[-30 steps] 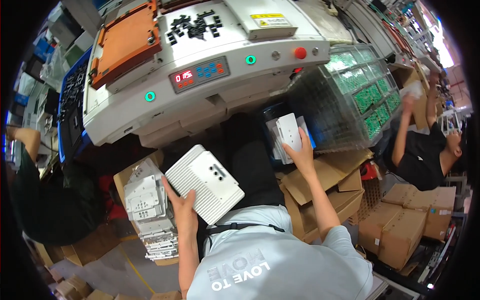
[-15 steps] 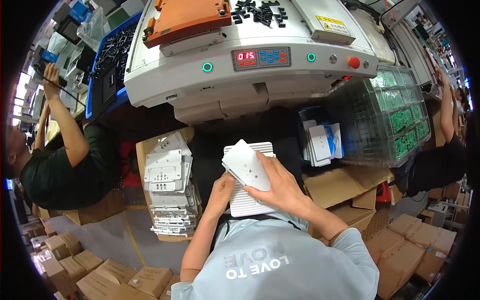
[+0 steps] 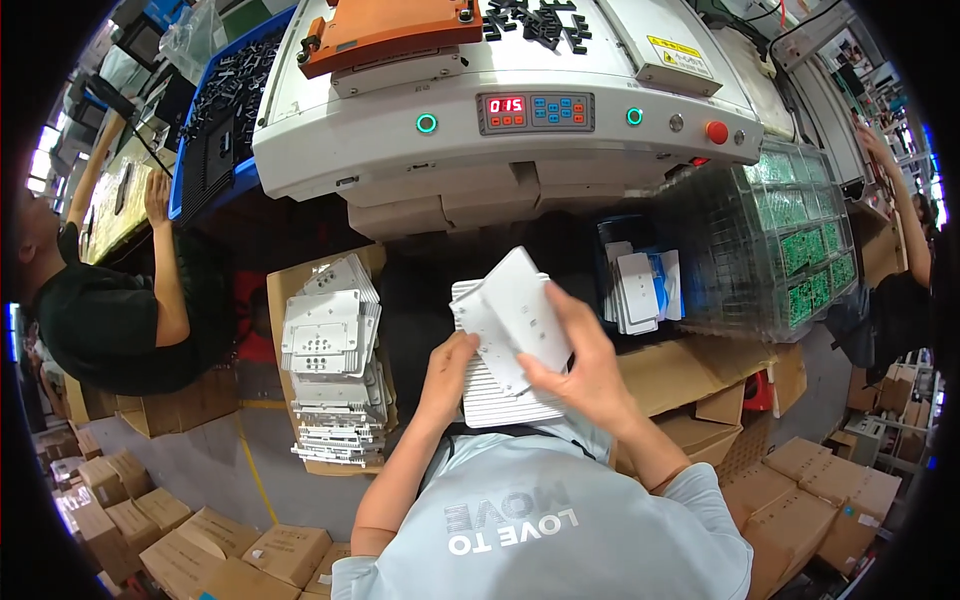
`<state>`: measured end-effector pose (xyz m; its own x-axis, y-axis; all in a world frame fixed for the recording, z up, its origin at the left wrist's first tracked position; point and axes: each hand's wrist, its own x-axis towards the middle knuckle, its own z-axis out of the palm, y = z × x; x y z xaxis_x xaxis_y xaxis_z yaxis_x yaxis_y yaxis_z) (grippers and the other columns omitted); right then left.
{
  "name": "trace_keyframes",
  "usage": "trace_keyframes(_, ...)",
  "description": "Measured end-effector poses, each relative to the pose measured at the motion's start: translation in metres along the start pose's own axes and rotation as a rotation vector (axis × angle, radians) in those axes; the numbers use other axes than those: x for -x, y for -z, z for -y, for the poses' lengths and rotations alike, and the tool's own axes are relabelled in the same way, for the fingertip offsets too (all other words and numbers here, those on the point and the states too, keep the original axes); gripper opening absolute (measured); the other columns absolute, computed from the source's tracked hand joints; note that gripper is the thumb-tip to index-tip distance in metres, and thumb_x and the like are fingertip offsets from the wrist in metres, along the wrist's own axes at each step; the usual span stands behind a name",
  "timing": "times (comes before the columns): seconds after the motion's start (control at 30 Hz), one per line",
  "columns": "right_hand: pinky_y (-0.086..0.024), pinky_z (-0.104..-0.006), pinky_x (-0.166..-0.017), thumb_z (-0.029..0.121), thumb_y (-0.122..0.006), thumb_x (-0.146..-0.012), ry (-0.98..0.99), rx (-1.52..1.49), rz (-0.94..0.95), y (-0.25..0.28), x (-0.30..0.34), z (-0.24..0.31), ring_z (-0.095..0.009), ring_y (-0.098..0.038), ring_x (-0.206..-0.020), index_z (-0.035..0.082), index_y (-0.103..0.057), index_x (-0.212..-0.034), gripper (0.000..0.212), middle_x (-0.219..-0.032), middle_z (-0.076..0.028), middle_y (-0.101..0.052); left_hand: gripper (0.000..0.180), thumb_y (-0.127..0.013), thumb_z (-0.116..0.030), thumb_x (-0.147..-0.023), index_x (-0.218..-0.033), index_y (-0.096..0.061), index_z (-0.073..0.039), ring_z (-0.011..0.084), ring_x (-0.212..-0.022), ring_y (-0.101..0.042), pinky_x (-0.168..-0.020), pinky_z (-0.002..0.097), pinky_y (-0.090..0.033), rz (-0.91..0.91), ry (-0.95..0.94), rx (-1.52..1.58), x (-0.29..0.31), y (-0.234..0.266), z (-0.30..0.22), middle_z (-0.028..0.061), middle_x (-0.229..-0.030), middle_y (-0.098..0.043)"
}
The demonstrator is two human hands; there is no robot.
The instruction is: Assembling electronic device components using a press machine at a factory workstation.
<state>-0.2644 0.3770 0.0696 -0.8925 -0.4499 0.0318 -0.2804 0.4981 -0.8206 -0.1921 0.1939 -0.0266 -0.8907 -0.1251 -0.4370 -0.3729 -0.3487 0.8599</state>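
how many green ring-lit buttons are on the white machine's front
2: one green-lit button left of the display panel, the other green-lit button right of it. None seems hidden there.

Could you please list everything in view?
Ribbed plate: one, white, centre
Smooth plates: apparently two, white, atop it
Plate stack: one, white, left of centre
Bin: one, navy, right of centre
Machine: one, white, top
Fixture: one, orange, on machine
Small parts: many, black, on machine
Tray: one, blue, upper left
Circuit-board rack: one, transparent, right
Cartons: many, brown, lower corners
Coworkers: at least two, dark-clothed, both sides
Left hand, right hand: one each, bare, on plates
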Motion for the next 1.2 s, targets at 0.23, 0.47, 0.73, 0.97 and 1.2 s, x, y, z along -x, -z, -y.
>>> trace_keyframes(0.23,-0.038,-0.0353,-0.099,0.018,-0.072,-0.068,-0.043,-0.101,0.024,0.060,-0.015,-0.019,-0.025,-0.051,-0.116,0.003,-0.043,-0.136,0.076,-0.131,-0.013,-0.051,0.035,-0.039,-0.026,-0.098,-0.110,-0.053,0.004,0.0173,-0.093,-0.060,-0.083,0.0285,-0.048,-0.106,-0.014,0.231,0.001,0.016,-0.027,0.0127,-0.104,-0.060)
trace_keyframes(0.47,-0.042,-0.0397,-0.096,0.016,-0.075,-0.063,0.559,0.268,0.429,0.069,-0.029,-0.018,-0.031,-0.052,-0.112,0.001,-0.046,-0.130,0.075,-0.125,-0.016,-0.052,0.049,-0.034,-0.038,-0.099,-0.124,-0.049,0.001,0.0165,-0.107,-0.053,-0.093,0.0288,-0.041,-0.130,0.014,-0.008,-0.001,0.045,-0.040,0.0110,-0.116,-0.057)
trace_keyframes(0.73,-0.039,-0.0400,-0.099,0.013,-0.064,-0.070,0.846,0.256,0.790,0.054,-0.050,0.000,-0.030,-0.050,-0.112,0.000,-0.044,-0.129,0.063,-0.123,-0.015,-0.052,0.057,-0.038,-0.046,-0.096,-0.121,-0.053,0.003,0.0166,-0.095,-0.061,-0.080,0.0268,-0.049,-0.078,0.392,0.036,0.005,0.037,-0.057,0.0127,-0.108,-0.062)
trace_keyframes(0.97,-0.044,-0.0425,-0.093,0.014,-0.062,-0.069,0.886,0.147,0.947,0.039,-0.055,0.004,-0.035,-0.050,-0.109,0.000,-0.052,-0.120,0.054,-0.120,-0.019,-0.051,0.052,-0.043,-0.042,-0.094,-0.110,-0.060,0.004,0.0171,-0.077,-0.066,-0.067,0.0267,-0.053,-0.049,0.443,0.227,0.009,0.031,-0.050,0.0131,-0.092,-0.066)
trace_keyframes(1.2,-0.043,-0.0432,-0.093,0.014,-0.062,-0.069,0.895,0.165,0.992,0.044,-0.060,0.016,-0.038,-0.047,-0.109,0.001,-0.051,-0.120,0.053,-0.119,-0.019,-0.050,0.051,-0.044,-0.041,-0.094,-0.110,-0.060,0.005,0.0170,-0.073,-0.066,-0.063,0.0259,-0.054,-0.004,0.513,0.208,0.007,0.018,-0.071,0.0135,-0.090,-0.067)
